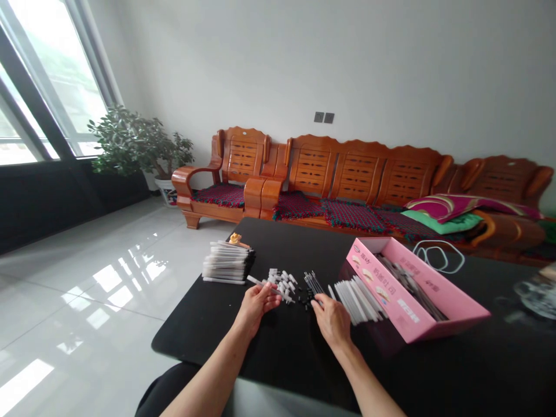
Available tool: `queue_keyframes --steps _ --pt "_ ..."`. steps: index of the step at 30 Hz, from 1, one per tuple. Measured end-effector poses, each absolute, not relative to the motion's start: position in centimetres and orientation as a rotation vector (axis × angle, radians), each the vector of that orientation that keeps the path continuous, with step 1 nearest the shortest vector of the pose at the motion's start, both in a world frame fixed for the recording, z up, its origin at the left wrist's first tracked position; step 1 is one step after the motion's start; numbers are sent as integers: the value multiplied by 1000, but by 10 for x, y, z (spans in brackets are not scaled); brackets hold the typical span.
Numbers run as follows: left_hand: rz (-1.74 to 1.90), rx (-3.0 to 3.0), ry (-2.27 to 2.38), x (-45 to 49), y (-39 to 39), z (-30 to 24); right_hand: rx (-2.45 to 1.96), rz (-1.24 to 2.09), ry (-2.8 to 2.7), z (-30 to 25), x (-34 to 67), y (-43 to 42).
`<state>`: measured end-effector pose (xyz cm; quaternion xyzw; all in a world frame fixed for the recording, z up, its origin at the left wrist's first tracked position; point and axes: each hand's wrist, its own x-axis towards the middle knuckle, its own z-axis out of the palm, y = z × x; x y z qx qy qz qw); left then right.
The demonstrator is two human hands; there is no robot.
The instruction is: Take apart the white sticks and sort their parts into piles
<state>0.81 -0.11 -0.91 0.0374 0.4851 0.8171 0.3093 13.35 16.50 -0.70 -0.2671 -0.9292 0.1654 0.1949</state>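
Note:
My left hand (256, 304) is closed around a slim white pen barrel (254, 280), which points up to the left. Just beyond it lies a loose heap of short white pen parts (285, 284). My right hand (333, 321) is closed, its fingertips pinching at the near ends of a bunch of thin dark pen refills (313, 282). Small black pieces (303, 293) are scattered between the hands. To the right, a row of white pen barrels (358, 298) lies beside the box. A stack of white pens with dark ends (225, 263) is at the left.
A pink box (402, 307) holding dark strip-like items stands at the right on the black table (204, 324). Behind it lies a white cable (456, 255); a small yellow figure (235, 238) is near the stack. A wooden sofa (313, 174) lines the wall.

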Motion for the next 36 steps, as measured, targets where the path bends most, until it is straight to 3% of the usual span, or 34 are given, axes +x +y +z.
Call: queue_keyframes --steps 6,11,15,19,23,29,33,36 --pt "2105 184 1287 16 4 -11 -346 1024 -2582 5 140 142" --pt "2115 199 1313 12 1 -9 -336 1092 -2621 8 145 142" --pt "2366 47 1339 -15 -16 -3 -427 961 -2644 16 155 171" --pt "2543 -60 1333 -34 -30 2 -749 511 -2670 20 163 193" --pt "2421 13 1304 -26 -25 3 -901 171 -2718 15 163 195" --pt "2225 154 1281 -7 -12 2 -916 120 -2784 1 159 195" --pt "2160 259 1291 0 -11 3 -841 267 -2723 4 158 191" --pt "2064 406 1249 13 -6 3 -652 838 -2598 11 156 176"
